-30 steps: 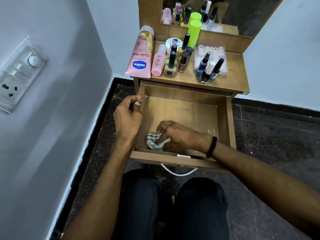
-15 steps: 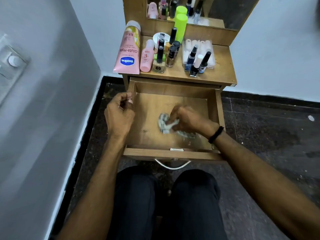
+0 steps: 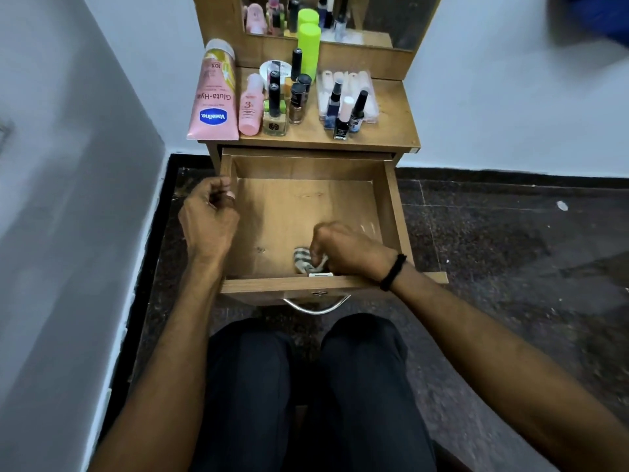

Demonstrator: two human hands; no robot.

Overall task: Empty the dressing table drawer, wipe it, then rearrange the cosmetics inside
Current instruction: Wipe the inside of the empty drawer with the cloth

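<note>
The wooden drawer (image 3: 306, 168) stands pulled out in front of me, holding nothing but a striped cloth (image 3: 304, 260). My right hand (image 3: 343, 250) grips that crumpled cloth and presses it on the drawer floor near the front wall. My left hand (image 3: 209, 216) holds the drawer's left wall, fingers curled over its top edge. The cosmetics stand on the table top (image 3: 391, 134): a pink Vaseline tube (image 3: 213, 97), a small pink bottle (image 3: 251, 105), several nail polish bottles (image 3: 347, 114) and a neon green can (image 3: 309, 49).
A clear plastic case (image 3: 369, 97) lies behind the polish bottles, and a mirror (image 3: 374, 15) rises at the back. The white wall is close on the left. Dark stone floor extends to the right. My knees sit under the metal drawer handle (image 3: 316, 306).
My right hand has dragged the cloth from the middle of the drawer floor back toward the front wall. My left hand has kept its hold on the left wall.
</note>
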